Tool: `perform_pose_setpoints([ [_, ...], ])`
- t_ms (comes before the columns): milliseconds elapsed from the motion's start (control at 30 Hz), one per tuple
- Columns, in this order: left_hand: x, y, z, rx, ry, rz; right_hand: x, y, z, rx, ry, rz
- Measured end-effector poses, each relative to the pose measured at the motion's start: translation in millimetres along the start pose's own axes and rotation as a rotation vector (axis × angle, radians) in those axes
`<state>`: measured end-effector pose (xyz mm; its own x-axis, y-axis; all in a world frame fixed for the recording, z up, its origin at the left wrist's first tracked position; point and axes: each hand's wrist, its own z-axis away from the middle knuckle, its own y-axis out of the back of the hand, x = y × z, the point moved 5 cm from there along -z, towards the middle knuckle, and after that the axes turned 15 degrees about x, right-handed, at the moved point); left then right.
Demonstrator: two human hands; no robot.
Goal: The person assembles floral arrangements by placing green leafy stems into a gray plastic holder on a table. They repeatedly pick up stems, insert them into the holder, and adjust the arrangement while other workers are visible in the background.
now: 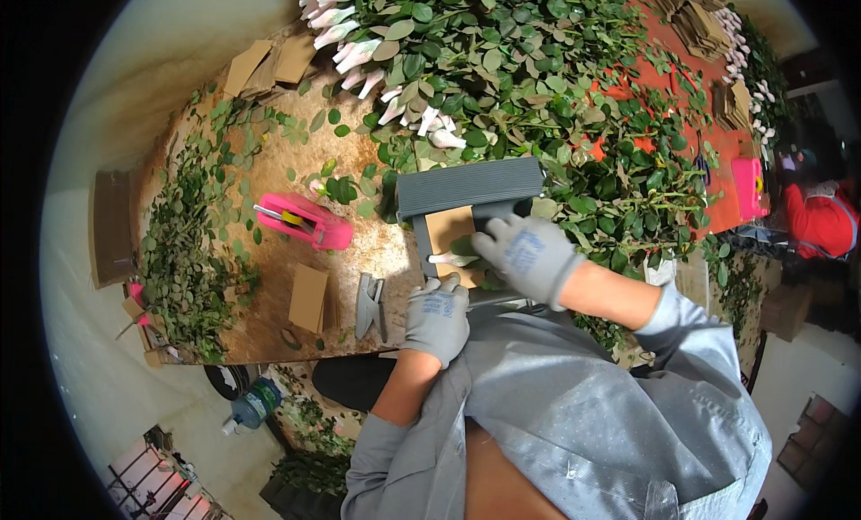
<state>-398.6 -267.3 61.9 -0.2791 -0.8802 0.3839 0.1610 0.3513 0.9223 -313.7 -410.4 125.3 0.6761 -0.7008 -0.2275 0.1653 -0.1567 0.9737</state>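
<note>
A dark grey ribbed stand [471,186] sits on the table in front of me, with a brown cardboard sheet [448,224] lying in it. On that sheet rests one flower head in a white sleeve [454,259], a green leaf beside it. My left hand [437,319], in a grey glove, is at the near edge of the sheet; its fingers are curled, and what they grip is hidden. Over the stand's right side is my gloved right hand [529,258], slightly blurred, fingertips apart and nothing visible in them.
Leafy stems [511,63] with white-sleeved heads cover the far table. A pink tape dispenser [309,222], a stapler [369,307] and cardboard pieces [309,298] lie to the left. Loose leaves [193,260] pile at the left edge. A person in red [821,220] is at far right.
</note>
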Motion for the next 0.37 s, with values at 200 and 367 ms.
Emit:
perform_pose_setpoints([
  [200,0,11,-6,-0.090,0.021,0.075,-3,-78,-16,-0.135,-0.034,-0.102],
  [367,-39,36,-9,-0.164,0.208,0.782,-3,-77,-13,-0.295,0.135,-0.221],
])
